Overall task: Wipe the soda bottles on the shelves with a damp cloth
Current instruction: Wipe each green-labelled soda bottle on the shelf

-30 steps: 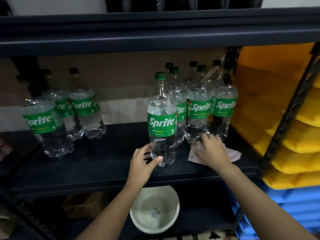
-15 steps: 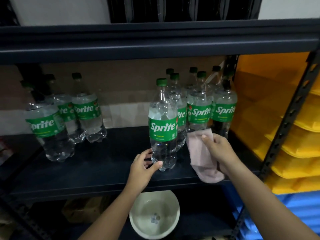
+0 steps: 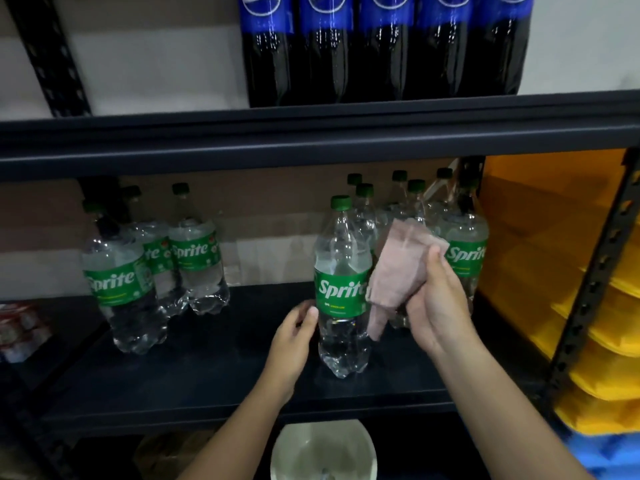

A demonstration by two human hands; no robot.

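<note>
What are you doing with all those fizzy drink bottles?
A person is cleaning soda bottles on a dark metal shelf. The left hand steadies a clear plastic Sprite bottle with a green cap standing at the front. The right hand holds a pale pink cloth up against the bottle's right side. More Sprite bottles stand behind and to the left, dark cola bottles with blue labels stand above, and a white bowl sits below.

Head camera faces the shelf (image 3: 242,375) closely, angled slightly downward.

Pink cloth (image 3: 398,268) — clear green-labelled Sprite bottle (image 3: 341,289), yellow bins (image 3: 568,271).
</note>
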